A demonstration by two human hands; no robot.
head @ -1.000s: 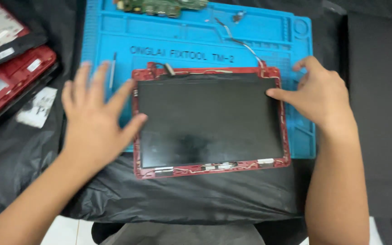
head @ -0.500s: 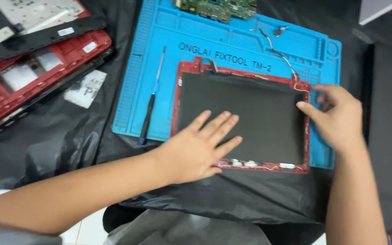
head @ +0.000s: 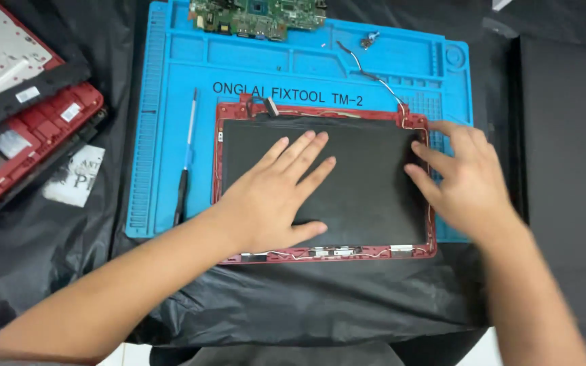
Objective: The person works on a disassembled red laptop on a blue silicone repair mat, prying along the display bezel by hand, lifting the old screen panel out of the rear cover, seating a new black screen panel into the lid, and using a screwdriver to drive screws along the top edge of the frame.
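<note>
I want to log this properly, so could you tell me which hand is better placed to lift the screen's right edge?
Probably the right hand: its fingertips sit at the screen panel's right edge. The left hand lies flat mid-panel.

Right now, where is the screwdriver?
In the head view, the screwdriver lies on the left part of the blue mat, just left of the red screen frame and the left hand.
</note>
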